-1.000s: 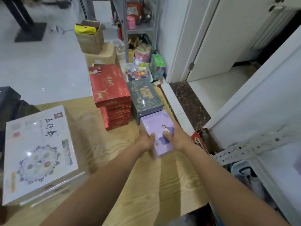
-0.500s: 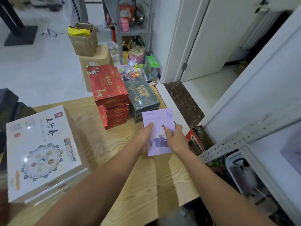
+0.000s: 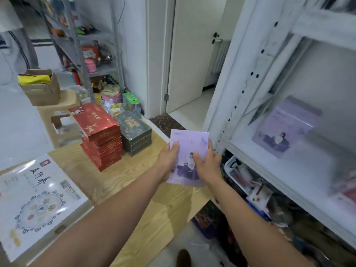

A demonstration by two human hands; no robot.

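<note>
A person holds a lilac box (image 3: 189,138) in both hands at the right edge of the desk (image 3: 134,189), its top face tilted up toward the camera. The left hand (image 3: 169,160) grips the box's left side, with the thumb lying flat on the printed top and the fingers curled underneath, out of sight. The right hand (image 3: 209,164) grips the right side in the same way: the thumb rests on the picture of a seated figure and the fingers wrap over the right edge. The box's far right corner sits just beside the upright post of a white shelf unit (image 3: 248,105).

On a shelf of that unit, to the right and farther off, lies a second lilac box (image 3: 285,128) with the same picture, blurred. On the desk to the left of the held box stand two stacks, dark green boxes (image 3: 133,128) and, touching them on the left, red boxes (image 3: 96,126). A large white box (image 3: 36,199) lies at the near left of the desk. Beyond the stacks, a cardboard box (image 3: 42,91) sits on a beige stool (image 3: 57,108), and a white door (image 3: 188,54) stands ajar at the far side.
</note>
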